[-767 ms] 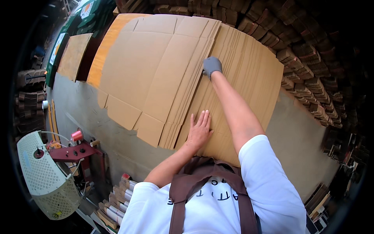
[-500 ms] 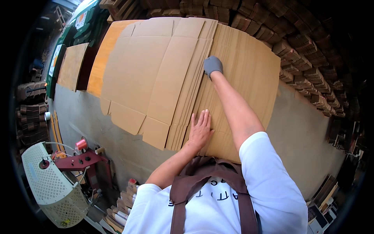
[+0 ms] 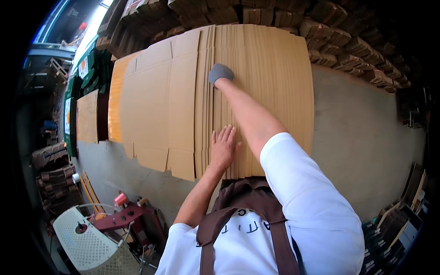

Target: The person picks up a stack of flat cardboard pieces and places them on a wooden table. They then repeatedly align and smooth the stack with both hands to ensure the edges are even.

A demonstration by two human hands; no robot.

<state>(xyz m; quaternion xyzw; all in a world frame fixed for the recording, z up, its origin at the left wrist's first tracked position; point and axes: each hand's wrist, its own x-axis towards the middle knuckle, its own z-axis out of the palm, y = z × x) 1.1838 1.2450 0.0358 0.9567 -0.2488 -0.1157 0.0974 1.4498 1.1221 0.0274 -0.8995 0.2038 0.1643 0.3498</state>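
Overlapping flat cardboard box blanks (image 3: 151, 101) are spread before me, their edges packed closer together toward the right. My left hand (image 3: 223, 149), bare, lies on the near part of these edges with its fingers stretched out. Farther away, my right hand (image 3: 221, 75) wears a grey glove and rests on the blanks, just right of the wider exposed panels. Its fingers look curled into a fist, and the glove hides whatever may be under or in them.
An orange surface (image 3: 120, 98) shows past the blanks' left end, beside a wooden board (image 3: 88, 117). At lower left stands a machine with a perforated pale cover (image 3: 87, 238) and a pink thread spool (image 3: 121, 199). Stacked cardboard bundles (image 3: 316, 30) line the back.
The view has turned and shifted, so the blanks and both hands appear farther left. Both hands stay on the blanks, with the left still flat and the right still curled.
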